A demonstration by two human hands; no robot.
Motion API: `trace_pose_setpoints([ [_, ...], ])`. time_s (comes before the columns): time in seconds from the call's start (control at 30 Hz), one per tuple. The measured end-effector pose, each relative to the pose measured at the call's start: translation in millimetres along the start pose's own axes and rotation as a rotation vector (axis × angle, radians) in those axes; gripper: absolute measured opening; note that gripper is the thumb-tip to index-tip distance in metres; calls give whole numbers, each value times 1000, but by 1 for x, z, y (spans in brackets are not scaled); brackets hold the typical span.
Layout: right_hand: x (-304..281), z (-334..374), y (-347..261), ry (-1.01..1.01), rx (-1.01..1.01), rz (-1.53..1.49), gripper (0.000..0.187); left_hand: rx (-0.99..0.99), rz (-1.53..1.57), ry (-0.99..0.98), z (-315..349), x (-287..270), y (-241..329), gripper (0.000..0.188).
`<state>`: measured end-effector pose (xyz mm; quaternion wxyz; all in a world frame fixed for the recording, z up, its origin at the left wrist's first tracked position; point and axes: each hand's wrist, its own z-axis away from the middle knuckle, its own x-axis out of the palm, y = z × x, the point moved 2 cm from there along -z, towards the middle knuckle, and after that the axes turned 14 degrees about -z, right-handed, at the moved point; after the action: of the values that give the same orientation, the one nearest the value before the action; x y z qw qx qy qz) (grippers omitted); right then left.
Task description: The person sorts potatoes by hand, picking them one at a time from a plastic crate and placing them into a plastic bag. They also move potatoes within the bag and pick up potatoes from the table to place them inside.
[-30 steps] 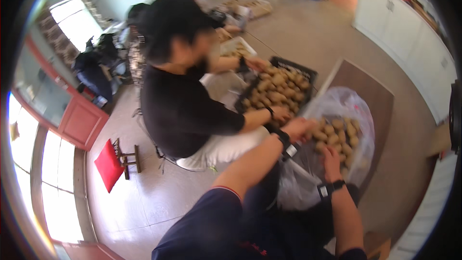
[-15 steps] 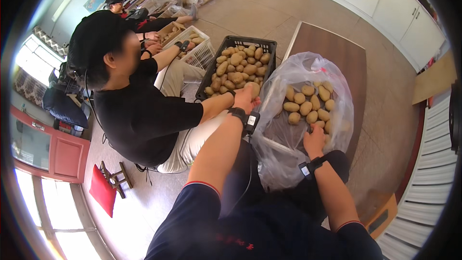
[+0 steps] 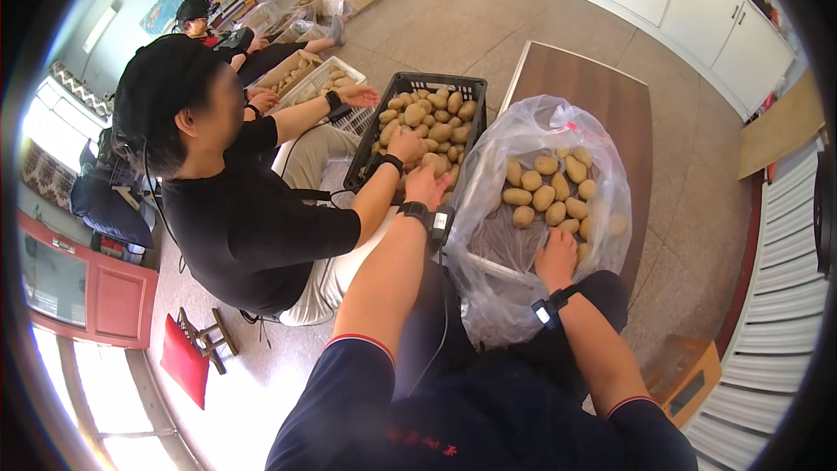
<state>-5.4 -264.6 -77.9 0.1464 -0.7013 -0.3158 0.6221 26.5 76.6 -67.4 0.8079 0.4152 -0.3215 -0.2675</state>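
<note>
My left hand (image 3: 424, 187) is at the near end of a black plastic crate (image 3: 478, 87) full of potatoes, its fingers closed around a potato (image 3: 433, 160). Close beside it is the hand (image 3: 404, 146) of the person on my left, over the same crate. Within a clear plastic bag (image 3: 488, 153) on my right, my right hand (image 3: 555, 260) lies palm down against the nearest potatoes, fingers stretched forward. What is under its palm is hidden. Several potatoes (image 3: 543, 198) lie grouped in the bag.
A brown board-like tabletop (image 3: 593, 78) extends beyond the bag. On my left sits a person in black (image 3: 253, 209); a white crate (image 3: 353, 78) of potatoes stands farther off. A red-seated stool (image 3: 185, 358) is on the floor at left. White cabinets (image 3: 680, 9) line the back right.
My left hand has moved left and slightly down with the potato. The neighbour's nearer hand has come onto the crate's potatoes, and their other hand has lifted. The view has shifted slightly.
</note>
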Motion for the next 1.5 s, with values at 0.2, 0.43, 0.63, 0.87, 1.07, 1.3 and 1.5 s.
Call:
trace_pose_setpoints([
  [0.2, 0, 8, 7, 12, -23, -2, 40, 14, -73, 65, 7, 6, -4, 49],
  [0.43, -1, 8, 13, -7, -63, 31, 40, -13, -217, -66, 48, 36, 13, 24],
  [0.63, 1, 6, 6, 17, -130, 19, 35, -37, -217, -110, 59, 48, 22, 22],
  [0.87, 2, 18, 5, -31, 37, 126, 25, 23, -267, -307, 51, 35, 5, 19],
  [1.07, -6, 21, 5, -171, 96, 39, 35, -73, -389, -339, 85, 59, 5, 26],
  [1.3, 8, -5, 23, -205, 354, -733, 47, -131, -556, -454, 97, 78, 7, 35],
  [1.5, 3, -17, 6, -419, 615, -1281, 49, -141, -685, -529, 104, 91, -7, 37],
])
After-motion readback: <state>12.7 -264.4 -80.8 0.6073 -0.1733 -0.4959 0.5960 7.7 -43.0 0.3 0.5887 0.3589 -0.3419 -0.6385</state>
